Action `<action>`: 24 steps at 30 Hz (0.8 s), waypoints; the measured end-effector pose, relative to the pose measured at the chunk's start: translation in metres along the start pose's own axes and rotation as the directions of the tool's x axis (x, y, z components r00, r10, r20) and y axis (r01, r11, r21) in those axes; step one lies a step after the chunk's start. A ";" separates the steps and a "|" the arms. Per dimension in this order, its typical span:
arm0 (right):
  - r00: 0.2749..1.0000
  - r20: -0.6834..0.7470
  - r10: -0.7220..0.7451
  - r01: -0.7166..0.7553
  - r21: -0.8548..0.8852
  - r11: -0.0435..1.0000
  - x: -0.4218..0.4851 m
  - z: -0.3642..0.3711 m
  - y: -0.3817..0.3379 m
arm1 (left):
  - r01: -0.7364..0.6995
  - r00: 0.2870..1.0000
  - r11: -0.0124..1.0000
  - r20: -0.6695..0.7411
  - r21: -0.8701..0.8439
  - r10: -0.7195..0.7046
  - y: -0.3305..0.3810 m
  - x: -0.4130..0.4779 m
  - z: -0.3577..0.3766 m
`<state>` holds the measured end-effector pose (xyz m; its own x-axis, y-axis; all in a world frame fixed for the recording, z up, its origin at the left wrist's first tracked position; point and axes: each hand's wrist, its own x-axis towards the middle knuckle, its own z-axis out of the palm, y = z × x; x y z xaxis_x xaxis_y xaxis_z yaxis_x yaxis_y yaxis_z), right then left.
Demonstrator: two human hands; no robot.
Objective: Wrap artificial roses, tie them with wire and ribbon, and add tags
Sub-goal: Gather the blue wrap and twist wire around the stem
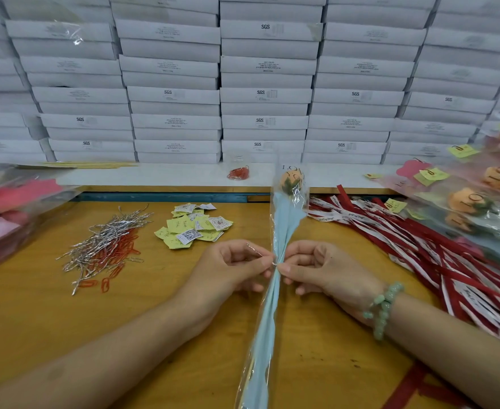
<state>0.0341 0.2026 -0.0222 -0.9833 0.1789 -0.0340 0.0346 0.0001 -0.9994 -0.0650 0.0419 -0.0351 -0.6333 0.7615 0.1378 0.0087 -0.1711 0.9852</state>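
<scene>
Both hands met at the gathered neck of the clear cellophane sleeve lined with pale blue paper point(284, 222), which held the peach artificial rose point(292, 180). The sleeve ran lengthwise between my forearms above the orange wooden table point(36, 314), bloom pointing away from me.

The risk, as I judged it, lay in the thin silver wire tie point(273, 264) at that neck. A loose twist, or an end slipping from a pinch, would let the sleeve spring open and the tie drop; too hard a twist could tear the cellophane.

My left hand point(234, 267) was curled, thumb and forefinger pinched together on one wire end, whose tip stuck up beside the knuckles. My right hand point(316, 270) was curled likewise, fingertips point(285, 268) pressed tight on wire and wrap from the other side.

The red and white ribbons point(420, 246) and the yellow and white paper tags point(192, 225) lay nearby — neither was on the rose yet.
</scene>
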 end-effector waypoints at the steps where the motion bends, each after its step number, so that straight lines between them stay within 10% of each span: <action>1: 1.000 0.000 -0.004 0.004 0.010 1.000 0.000 0.000 0.000 | 0.012 1.000 1.000 -0.005 -0.008 -0.013 0.000 0.000 0.000; 11: 1.000 0.013 -0.014 0.013 0.122 0.992 0.001 -0.003 0.002 | 0.102 0.995 0.992 0.000 -0.077 -0.102 0.003 0.004 -0.003; 24: 0.999 -0.018 -0.050 0.052 0.101 0.994 0.000 -0.004 0.004 | -0.069 0.981 0.952 -0.155 0.297 0.119 -0.006 -0.002 0.004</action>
<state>0.0345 0.2062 -0.0264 -0.9805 0.1959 0.0164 -0.0346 -0.0896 -0.9954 -0.0607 0.0443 -0.0404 -0.7399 0.6297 0.2368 0.2817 -0.0296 0.9591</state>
